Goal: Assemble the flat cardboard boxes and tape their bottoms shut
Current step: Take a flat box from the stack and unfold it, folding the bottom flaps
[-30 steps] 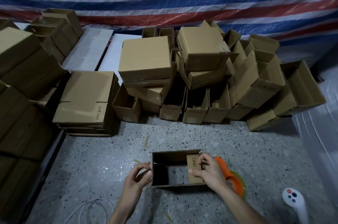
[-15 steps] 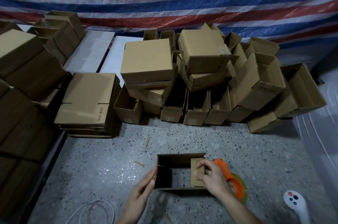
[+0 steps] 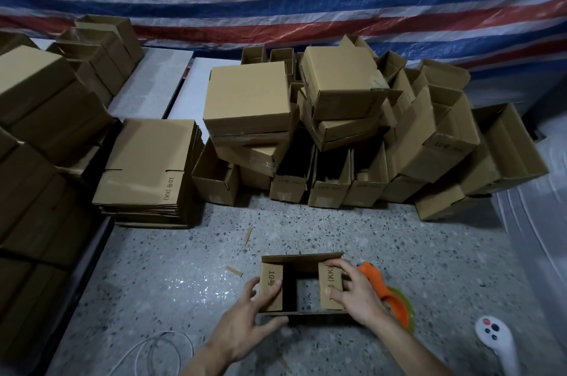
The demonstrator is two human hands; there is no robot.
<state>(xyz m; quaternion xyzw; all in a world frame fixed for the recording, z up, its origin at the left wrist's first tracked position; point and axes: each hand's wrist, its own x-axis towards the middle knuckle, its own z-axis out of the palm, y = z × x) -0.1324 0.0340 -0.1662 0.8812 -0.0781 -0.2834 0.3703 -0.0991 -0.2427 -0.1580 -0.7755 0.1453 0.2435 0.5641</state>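
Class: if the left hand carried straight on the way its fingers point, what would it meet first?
The left flap of the box, which the left hand holds; beyond it, likely its far wall, though depth is unclear.

**Figure. The person's two hands and forearms, seen from the head camera.**
The left hand [image 3: 245, 312] and right hand [image 3: 356, 299] are bare. The left forearm [image 3: 208, 358] and right forearm [image 3: 409, 354] are likewise uncovered down to the lower edge of the view, which cuts them off. Finer detail of the fingers is blurred.
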